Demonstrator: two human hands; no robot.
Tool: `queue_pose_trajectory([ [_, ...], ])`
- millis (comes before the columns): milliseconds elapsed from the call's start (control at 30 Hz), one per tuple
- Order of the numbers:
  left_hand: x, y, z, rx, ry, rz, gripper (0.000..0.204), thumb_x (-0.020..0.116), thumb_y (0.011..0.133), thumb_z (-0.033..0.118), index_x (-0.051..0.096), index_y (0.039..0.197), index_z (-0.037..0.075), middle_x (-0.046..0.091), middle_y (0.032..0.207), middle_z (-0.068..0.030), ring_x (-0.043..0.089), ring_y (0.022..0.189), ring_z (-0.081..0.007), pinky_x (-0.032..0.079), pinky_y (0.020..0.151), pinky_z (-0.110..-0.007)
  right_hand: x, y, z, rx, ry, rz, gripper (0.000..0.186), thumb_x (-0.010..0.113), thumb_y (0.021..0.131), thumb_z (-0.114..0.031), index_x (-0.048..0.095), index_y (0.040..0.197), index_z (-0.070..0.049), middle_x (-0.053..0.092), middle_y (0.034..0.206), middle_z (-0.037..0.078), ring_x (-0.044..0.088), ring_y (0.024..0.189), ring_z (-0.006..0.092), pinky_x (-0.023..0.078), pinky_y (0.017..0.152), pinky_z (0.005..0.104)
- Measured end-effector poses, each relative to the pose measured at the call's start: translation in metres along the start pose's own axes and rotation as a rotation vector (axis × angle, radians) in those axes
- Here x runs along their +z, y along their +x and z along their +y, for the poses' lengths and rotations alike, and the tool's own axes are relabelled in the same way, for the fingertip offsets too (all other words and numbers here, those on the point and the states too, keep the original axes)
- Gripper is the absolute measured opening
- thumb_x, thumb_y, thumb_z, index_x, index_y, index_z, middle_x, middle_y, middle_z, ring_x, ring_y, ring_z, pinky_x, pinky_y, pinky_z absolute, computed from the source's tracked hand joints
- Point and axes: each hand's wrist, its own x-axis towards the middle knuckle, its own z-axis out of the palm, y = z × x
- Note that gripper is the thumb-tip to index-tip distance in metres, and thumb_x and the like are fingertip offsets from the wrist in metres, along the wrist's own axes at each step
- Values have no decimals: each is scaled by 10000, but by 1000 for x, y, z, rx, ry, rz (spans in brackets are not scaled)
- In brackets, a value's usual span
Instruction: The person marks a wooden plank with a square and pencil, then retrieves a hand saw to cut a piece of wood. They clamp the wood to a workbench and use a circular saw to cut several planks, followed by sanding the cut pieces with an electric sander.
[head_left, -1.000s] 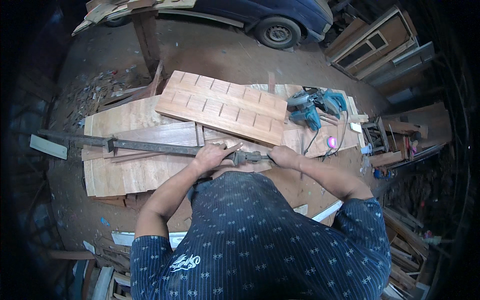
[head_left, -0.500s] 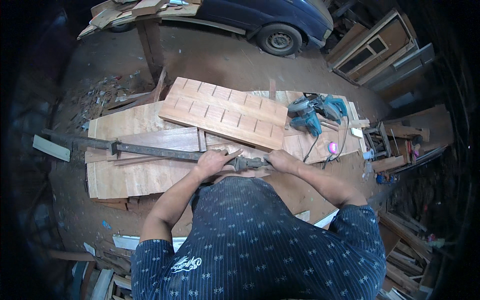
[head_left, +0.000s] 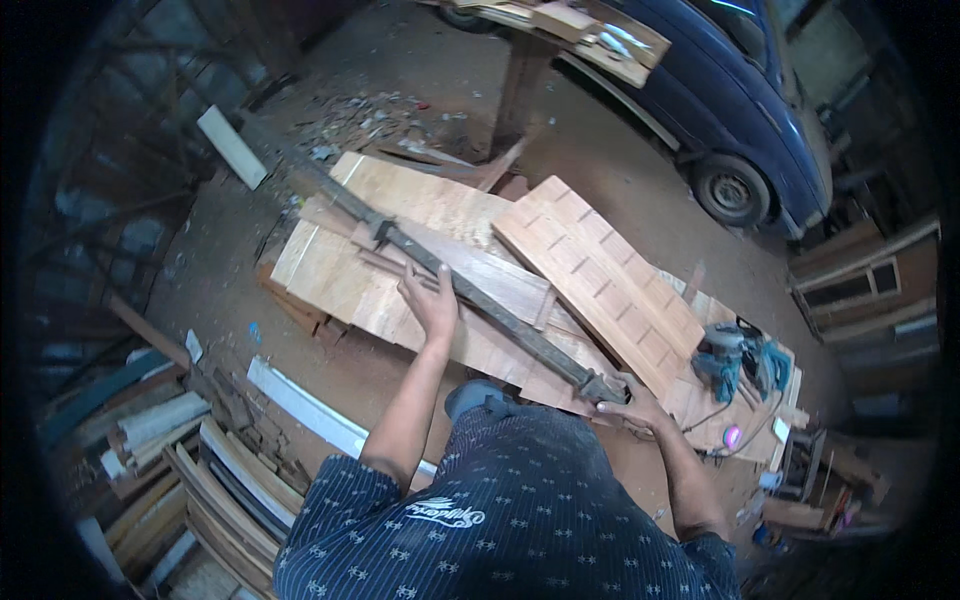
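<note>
both hands at the long bar clamp

the left hand [head_left: 430,302] was loosely open, fingers stretched toward the far side of the desk [head_left: 335,275] and parted from the thumb, which lay against the long bar clamp [head_left: 480,298]; whether the fingers touched the metal, i could not tell. its forearm ran nearly straight up from the elbow. the right hand [head_left: 640,406] was turned inward at the clamp's near-right end, fingers curled around that end and thumb on the lower side, its forearm slanting up and to the left from a bent elbow.

the bar clamp slanted over the desk from upper left to lower right, just in front of the person; its far end was dim and blurred. beyond it lay a slotted board [head_left: 600,275], tilted the same way. a teal power saw [head_left: 722,362] stood to the right of the board, near a small pink round object [head_left: 733,436].
</note>
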Motion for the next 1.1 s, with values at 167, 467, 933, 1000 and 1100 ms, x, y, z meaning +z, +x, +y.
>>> queue_pose_trajectory([
  [167, 25, 68, -61, -350, -297, -195, 660, 699, 943, 309, 450, 1347, -150, 645, 1117, -215, 624, 1026, -351, 458, 988, -374, 8, 3, -8, -12, -51, 37, 766, 831, 712, -567, 659, 1296, -101, 723, 1087, 234, 705, 1051, 349, 538, 916, 415],
  [467, 48, 132, -81, -1034, -925, -54, 207, 552, 1029, 302, 518, 985, 102, 545, 782, -49, 545, 577, -181, 477, 498, -382, -8, -62, -102, 51, -297, 320, 585, 823, 731, -334, 681, 1240, -82, 730, 1045, 215, 709, 979, 375, 559, 851, 432],
  [933, -60, 66, 54, -611, -932, -75, 611, 521, 974, 638, 454, 1194, 72, 591, 895, -85, 600, 638, -215, 548, 564, -381, 111, -79, -26, 20, 39, 407, 907, 901, 642, -356, 455, 1387, -94, 699, 1068, 265, 678, 1019, 431, 536, 865, 490],
  [1000, -82, 46, 89, -532, -924, -118, 653, 518, 955, 674, 478, 1156, 54, 609, 890, -111, 624, 644, -224, 564, 574, -386, 136, -64, -1, -115, 194, 424, 913, 917, 627, -303, 432, 1368, -81, 687, 1081, 263, 664, 1055, 437, 528, 878, 479],
  [1100, -126, 29, 124, -344, -922, -219, 700, 505, 933, 718, 521, 1071, 32, 634, 846, -143, 656, 655, -231, 579, 587, -390, 166, -57, 16, -252, 316, 484, 896, 921, 627, -272, 433, 1350, -65, 661, 1117, 267, 648, 1077, 438, 519, 885, 481],
])
